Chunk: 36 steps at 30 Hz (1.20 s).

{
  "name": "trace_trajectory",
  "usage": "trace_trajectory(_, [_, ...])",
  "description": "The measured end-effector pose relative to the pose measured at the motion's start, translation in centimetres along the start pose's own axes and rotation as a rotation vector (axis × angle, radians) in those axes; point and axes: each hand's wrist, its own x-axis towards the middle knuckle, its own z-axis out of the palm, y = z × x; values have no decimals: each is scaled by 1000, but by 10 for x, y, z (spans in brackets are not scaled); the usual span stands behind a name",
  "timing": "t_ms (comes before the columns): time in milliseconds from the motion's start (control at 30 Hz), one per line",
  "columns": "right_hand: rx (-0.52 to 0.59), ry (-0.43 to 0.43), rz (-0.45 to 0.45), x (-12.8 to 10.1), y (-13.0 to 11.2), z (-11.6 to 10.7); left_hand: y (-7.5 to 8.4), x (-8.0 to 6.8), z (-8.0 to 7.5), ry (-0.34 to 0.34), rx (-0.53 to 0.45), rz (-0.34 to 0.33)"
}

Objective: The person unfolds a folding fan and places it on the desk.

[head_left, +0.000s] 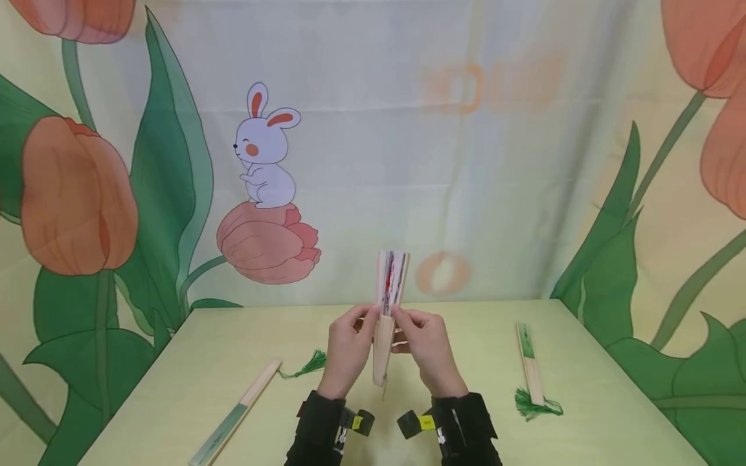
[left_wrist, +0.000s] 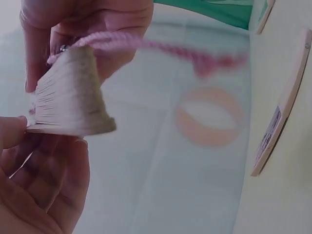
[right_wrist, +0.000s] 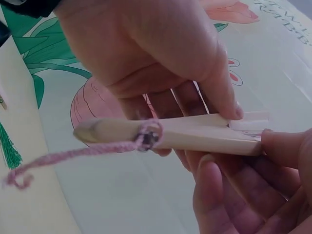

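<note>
Both hands, left hand [head_left: 348,349] and right hand [head_left: 424,346], pinch nearly closed folding fan [head_left: 387,310] above table [head_left: 466,362]; next: likely spread ribs evenly

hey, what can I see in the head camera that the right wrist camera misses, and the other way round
Only the head view shows the table with two closed fans lying on it, a left one and a right one, each with a green tassel, plus the held fan's slightly spread top against the rabbit backdrop.

Only the right wrist view shows the pink cord tied at the fan's pivot end.

Both show the left hand and right hand pinching the wooden folding fan between them.
</note>
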Motion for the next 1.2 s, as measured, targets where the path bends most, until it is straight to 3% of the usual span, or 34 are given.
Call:
trace_trajectory(167, [12,17,6,0,-1,0,0,0,-2,-13,-29,-10])
trace_trajectory(433, [-22,125,-20,-1,-3,-5,-2,4,-7,-24,8,0])
trace_trajectory(600, [1,177,-27,-3,-5,-9,-4,3,-15,-59,-3,-42])
trace_trajectory(967, [92,176,-24,-4,-12,-13,-3,5,-30,-16,-129,-121])
trace_trajectory(1200, [57,219,-22,-3,-14,-22,-2,7,-35,8,-206,-166])
